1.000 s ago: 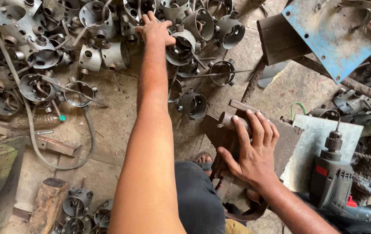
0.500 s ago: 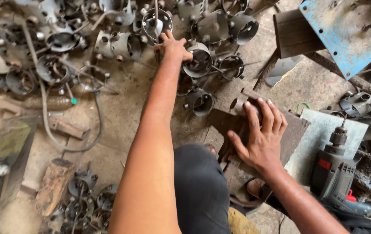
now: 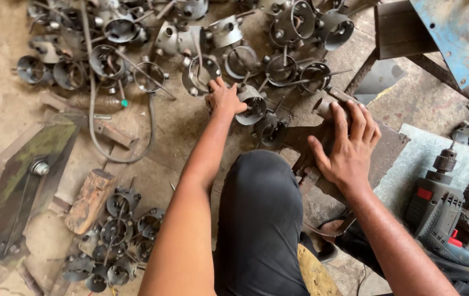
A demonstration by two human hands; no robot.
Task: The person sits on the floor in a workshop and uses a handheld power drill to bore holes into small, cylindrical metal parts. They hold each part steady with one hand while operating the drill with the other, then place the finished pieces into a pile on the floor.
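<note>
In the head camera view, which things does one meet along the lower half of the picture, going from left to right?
Flat green-stained metal bar → brown wooden block → small heap of grey metal ring parts → black-trousered knee → right hand on rusty plate → grey and red electric drill.

A rough concrete floor [image 3: 4,82] carries the work. Directly on it lie heaps of round metal fittings [image 3: 190,44], a wooden block [image 3: 89,200], a grey slab [image 3: 415,164] and an electric drill [image 3: 437,211].

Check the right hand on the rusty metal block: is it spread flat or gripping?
Spread flat. The right hand lies palm-down on the rusty metal block, its fingers extended and apart, not curled around anything.
</note>
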